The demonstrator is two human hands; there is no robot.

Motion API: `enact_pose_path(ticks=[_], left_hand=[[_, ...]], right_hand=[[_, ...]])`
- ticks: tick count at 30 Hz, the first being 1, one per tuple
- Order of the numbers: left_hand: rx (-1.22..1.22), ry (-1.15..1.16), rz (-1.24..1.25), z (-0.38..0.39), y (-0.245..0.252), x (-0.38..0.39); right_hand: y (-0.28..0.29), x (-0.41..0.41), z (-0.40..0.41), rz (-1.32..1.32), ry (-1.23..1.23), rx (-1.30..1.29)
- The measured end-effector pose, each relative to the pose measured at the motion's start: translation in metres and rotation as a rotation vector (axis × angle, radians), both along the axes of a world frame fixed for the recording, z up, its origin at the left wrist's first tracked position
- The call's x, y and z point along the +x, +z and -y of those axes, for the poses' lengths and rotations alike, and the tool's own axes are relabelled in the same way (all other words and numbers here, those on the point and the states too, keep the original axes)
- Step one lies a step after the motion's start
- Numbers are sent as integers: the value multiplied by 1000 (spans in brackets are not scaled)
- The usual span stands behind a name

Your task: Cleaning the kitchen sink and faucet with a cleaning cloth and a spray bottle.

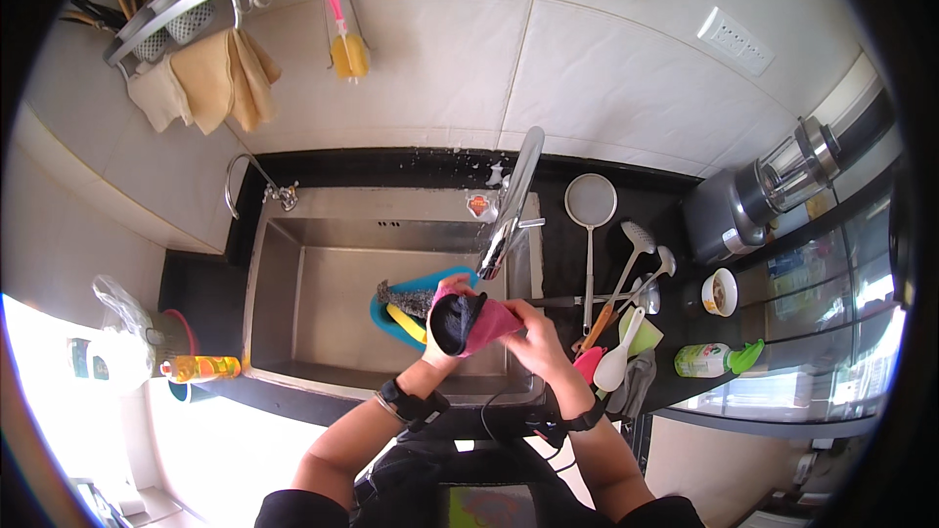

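Over the sink, my left hand (442,354) holds a dark, round-rimmed vessel (444,324) with its opening tilted up. Dark blue-grey material shows inside; whether it is cloth or the vessel's lining I cannot tell. A pink cloth (493,327) lies against the vessel's outside, and the fingers of my right hand (539,337) grip its right end. Beneath, partly hidden by my hands, a blue basin (378,314) rests in the stainless steel sink (337,308). It holds a grey mesh scourer (411,301) and a yellow item (406,323). The chrome faucet (513,198) reaches just above my hands.
Right of the sink lie a fine strainer (590,202), a slotted spoon (637,235), a ladle (666,261), a white rice paddle (620,356) and a grey cloth (632,385). A small bowl (719,292), spray bottle (708,360) and blender (733,213) stand farther right. An orange bottle (202,368) lies left.
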State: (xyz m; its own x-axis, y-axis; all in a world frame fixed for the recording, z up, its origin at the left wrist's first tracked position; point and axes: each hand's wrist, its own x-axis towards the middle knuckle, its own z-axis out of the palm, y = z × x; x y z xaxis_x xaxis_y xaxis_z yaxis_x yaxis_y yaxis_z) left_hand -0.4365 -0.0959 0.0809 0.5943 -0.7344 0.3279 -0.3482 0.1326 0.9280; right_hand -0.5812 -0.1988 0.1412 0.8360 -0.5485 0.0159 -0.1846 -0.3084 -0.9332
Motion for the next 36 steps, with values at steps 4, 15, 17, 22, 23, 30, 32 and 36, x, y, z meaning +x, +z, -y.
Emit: enact_pose_path(ticks=[4, 15, 17, 22, 23, 30, 32, 36], left_hand=[[174, 252, -63, -21, -43, 18], [-158, -285, -780, -22, 14, 18], [-154, -299, -804, -12, 18, 19], [-34, -164, -576, 18, 55, 26], [-107, -185, -675, 25, 55, 23], [-88, -206, -453, 29, 79, 36], [-52, -214, -450, 28, 78, 36], [50, -228, -264, 22, 51, 30]], right_hand=[[2, 9, 3, 29, -104, -130], [39, 30, -31, 215, -145, -369], [40, 34, -30, 240, -305, -161], [52, 67, -7, 161, -394, -248], [54, 69, -5, 162, -391, -253], [42, 65, -3, 238, -335, -280], [39, 61, -2, 214, -333, -312], [29, 58, -4, -39, -374, -453]])
